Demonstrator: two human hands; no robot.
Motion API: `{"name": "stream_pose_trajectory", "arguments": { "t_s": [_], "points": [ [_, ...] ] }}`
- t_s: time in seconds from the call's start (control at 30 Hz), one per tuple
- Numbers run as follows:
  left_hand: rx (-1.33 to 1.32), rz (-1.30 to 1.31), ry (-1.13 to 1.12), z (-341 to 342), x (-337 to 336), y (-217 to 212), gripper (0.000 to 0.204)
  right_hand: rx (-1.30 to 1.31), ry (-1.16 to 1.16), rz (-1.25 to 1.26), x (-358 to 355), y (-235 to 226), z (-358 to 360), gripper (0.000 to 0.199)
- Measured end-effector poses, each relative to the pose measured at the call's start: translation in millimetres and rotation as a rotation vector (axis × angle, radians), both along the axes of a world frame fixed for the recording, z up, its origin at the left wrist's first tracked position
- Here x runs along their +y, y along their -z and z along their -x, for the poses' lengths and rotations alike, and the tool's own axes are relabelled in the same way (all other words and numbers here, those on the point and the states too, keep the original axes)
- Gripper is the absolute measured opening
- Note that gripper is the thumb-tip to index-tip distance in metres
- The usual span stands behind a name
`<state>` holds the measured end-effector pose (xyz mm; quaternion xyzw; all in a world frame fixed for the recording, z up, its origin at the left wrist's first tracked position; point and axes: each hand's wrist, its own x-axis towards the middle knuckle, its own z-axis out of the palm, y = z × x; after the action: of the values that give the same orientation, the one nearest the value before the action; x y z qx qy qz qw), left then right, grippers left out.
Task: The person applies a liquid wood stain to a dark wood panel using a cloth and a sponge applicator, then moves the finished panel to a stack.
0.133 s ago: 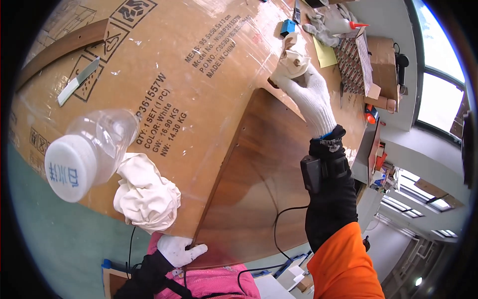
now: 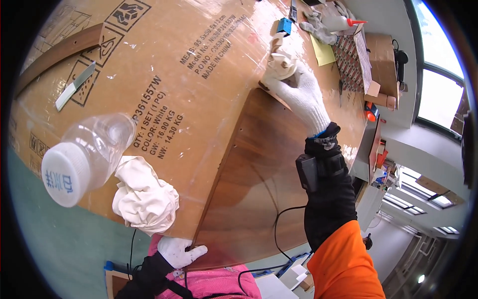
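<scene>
A brown wooden panel [image 2: 249, 184] with a glossy face lies along the right side of the cardboard. My right hand [image 2: 297, 87], in a white knit glove, is closed around a crumpled off-white cloth [image 2: 282, 65] with brown stains. It presses the cloth at the panel's far end. Down at the near left corner, my left hand [image 2: 175, 250], also white-gloved, grips the panel's edge with the thumb lying on top; its other fingers are mostly hidden. A second bunched off-white cloth [image 2: 144, 197] sits just beyond the left hand, beside a clear plastic bottle [image 2: 99, 144] with a white cap.
Printed cardboard [image 2: 199, 99] covers the table. A white-handled knife [image 2: 74, 87] and a curved brown wooden strip [image 2: 57, 55] lie at the left. Toward the back are a blue block [image 2: 284, 26], grey gloves [image 2: 318, 27], a red-tipped bottle [image 2: 338, 23] and yellow paper [image 2: 322, 51]. A black cable [image 2: 275, 229] crosses the panel.
My right hand has shifted slightly left with the cloth along the panel's far end. The left hand keeps its place. The view has tilted a little.
</scene>
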<state>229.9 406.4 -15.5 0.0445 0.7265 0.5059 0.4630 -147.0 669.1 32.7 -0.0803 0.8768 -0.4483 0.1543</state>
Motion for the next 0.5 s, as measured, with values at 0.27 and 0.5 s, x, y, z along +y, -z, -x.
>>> {"name": "stream_pose_trajectory", "arguments": {
  "t_s": [0.27,0.5],
  "points": [
    [0.04,-0.005,-0.049,-3.0,0.3,2.9,0.066,0.037,-0.115,-0.127,-0.6,-0.8,-0.2,0.048],
    [0.034,0.01,-0.03,-1.2,0.5,1.8,0.065,0.066,0.074,-0.114,48.4,6.6,-26.8,0.044]
  ]
}}
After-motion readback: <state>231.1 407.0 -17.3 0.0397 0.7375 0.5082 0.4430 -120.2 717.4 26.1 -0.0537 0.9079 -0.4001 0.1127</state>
